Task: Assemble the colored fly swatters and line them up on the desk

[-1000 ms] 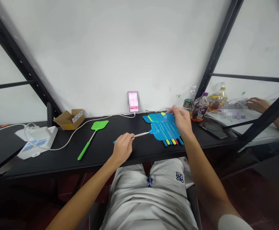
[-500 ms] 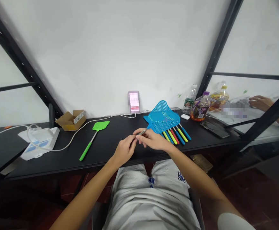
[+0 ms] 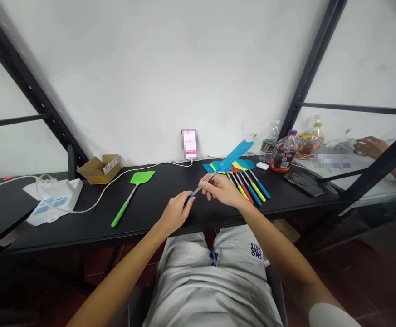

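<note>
A blue fly swatter (image 3: 237, 154) is tilted up over the table between my two hands, its head seen nearly edge-on. My left hand (image 3: 177, 211) is closed round its blue handle. My right hand (image 3: 222, 190) pinches the thin metal shaft higher up, just below the head. Under and behind the raised head lies a fanned pile of fly swatters (image 3: 248, 188) with blue, yellow and red handles; their heads overlap and are partly covered. On the left, apart from my hands, a green fly swatter (image 3: 138, 181) lies flat on the table.
Left on the black table (image 3: 89, 227) are an open cardboard box (image 3: 99, 170) and a white power strip (image 3: 55, 204) with a cable. A phone (image 3: 189, 144) leans against the wall. Bottles (image 3: 284, 152), a white case (image 3: 262, 165) and a dark phone (image 3: 303, 184) are right. Beyond the frame shows another person's hand (image 3: 371, 145).
My right hand has left the swatter's head and now grips its shaft. The swatter has turned from flat over the pile to tilted upward, uncovering the handles beneath.
</note>
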